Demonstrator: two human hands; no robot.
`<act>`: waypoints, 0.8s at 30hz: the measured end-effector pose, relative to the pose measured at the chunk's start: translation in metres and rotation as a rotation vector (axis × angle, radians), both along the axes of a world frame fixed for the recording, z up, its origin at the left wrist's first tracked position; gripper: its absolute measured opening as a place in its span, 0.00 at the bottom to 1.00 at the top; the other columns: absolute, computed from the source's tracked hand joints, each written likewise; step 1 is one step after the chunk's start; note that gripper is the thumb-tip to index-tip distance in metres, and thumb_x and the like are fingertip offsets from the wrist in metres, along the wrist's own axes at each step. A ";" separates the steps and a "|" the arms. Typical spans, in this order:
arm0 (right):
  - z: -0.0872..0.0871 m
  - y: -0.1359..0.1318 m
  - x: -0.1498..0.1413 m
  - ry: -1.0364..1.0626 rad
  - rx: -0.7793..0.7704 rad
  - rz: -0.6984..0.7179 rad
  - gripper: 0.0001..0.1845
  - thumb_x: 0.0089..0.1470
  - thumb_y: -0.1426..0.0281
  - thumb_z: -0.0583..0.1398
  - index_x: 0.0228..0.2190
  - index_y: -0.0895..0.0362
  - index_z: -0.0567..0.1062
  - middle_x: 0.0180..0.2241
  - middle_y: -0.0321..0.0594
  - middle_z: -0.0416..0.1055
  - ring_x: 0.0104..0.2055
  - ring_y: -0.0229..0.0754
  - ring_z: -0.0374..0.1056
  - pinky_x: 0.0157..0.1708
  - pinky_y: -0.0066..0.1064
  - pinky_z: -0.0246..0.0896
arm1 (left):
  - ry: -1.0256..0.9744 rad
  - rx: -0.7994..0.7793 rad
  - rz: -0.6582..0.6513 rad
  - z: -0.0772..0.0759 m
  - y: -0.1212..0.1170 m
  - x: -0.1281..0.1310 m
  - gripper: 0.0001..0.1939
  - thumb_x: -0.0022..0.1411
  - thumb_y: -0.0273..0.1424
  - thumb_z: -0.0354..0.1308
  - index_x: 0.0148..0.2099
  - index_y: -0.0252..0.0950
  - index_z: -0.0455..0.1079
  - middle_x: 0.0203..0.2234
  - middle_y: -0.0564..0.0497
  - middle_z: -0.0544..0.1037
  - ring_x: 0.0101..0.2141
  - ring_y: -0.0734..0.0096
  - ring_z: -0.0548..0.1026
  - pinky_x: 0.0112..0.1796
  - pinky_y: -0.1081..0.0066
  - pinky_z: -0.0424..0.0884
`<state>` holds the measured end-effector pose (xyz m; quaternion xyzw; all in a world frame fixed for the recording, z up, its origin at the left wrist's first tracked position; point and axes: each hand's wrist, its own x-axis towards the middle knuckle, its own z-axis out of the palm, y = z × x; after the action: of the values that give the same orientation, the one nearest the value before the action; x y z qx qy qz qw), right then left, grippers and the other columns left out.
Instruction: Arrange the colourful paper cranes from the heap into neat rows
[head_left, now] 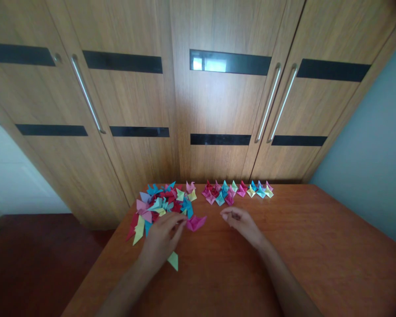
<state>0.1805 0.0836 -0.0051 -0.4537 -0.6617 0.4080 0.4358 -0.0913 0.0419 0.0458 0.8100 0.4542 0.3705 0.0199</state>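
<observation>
Left hand (163, 233) pinching a magenta origami piece (196, 223) by one end, multicoloured origami pile (165, 205) adjacent, right hand (242, 223) apart with fingers curled, contents indeterminate, origami rows (231, 199) beyond, wooden tabletop (227, 264) beneath.

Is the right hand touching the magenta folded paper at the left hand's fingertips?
No, a strip of tabletop shows between the right hand and the magenta folded paper.

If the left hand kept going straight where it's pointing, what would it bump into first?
The left hand seems to pinch the pink paper already. Straight on past that, probably the right hand, though depth is hard to judge.
</observation>
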 end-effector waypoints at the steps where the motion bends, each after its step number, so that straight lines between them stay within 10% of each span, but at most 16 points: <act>1: 0.004 -0.003 -0.003 0.044 -0.024 0.022 0.17 0.50 0.56 0.59 0.36 0.56 0.75 0.22 0.32 0.63 0.25 0.34 0.57 0.25 0.24 0.52 | 0.001 -0.012 -0.033 0.000 0.002 0.011 0.09 0.64 0.30 0.49 0.40 0.38 0.70 0.33 0.50 0.76 0.34 0.70 0.74 0.37 0.71 0.71; 8: 0.004 -0.003 -0.007 0.151 -0.116 0.058 0.16 0.48 0.57 0.61 0.29 0.58 0.75 0.21 0.32 0.63 0.23 0.32 0.55 0.23 0.23 0.49 | 0.035 -0.095 -0.115 -0.023 0.020 0.069 0.07 0.62 0.25 0.51 0.40 0.38 0.69 0.34 0.50 0.76 0.37 0.67 0.73 0.40 0.68 0.68; 19: -0.010 0.014 0.016 0.060 -0.111 0.017 0.11 0.47 0.62 0.58 0.25 0.58 0.72 0.23 0.34 0.68 0.27 0.35 0.62 0.27 0.25 0.56 | 0.091 -0.227 -0.400 -0.027 0.029 0.088 0.08 0.62 0.25 0.52 0.41 0.39 0.71 0.35 0.51 0.77 0.37 0.71 0.74 0.40 0.73 0.67; 24: -0.016 0.027 0.042 0.017 -0.035 -0.292 0.16 0.51 0.60 0.53 0.30 0.59 0.73 0.26 0.38 0.72 0.28 0.39 0.66 0.29 0.27 0.59 | 0.177 -0.187 -0.388 -0.018 0.050 0.119 0.08 0.63 0.26 0.51 0.41 0.38 0.71 0.35 0.51 0.77 0.37 0.71 0.74 0.39 0.73 0.67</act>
<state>0.2227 0.1103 -0.0213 -0.5491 -0.5776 0.3557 0.4882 0.0277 0.0921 0.0281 0.9061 0.3224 0.2435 0.1259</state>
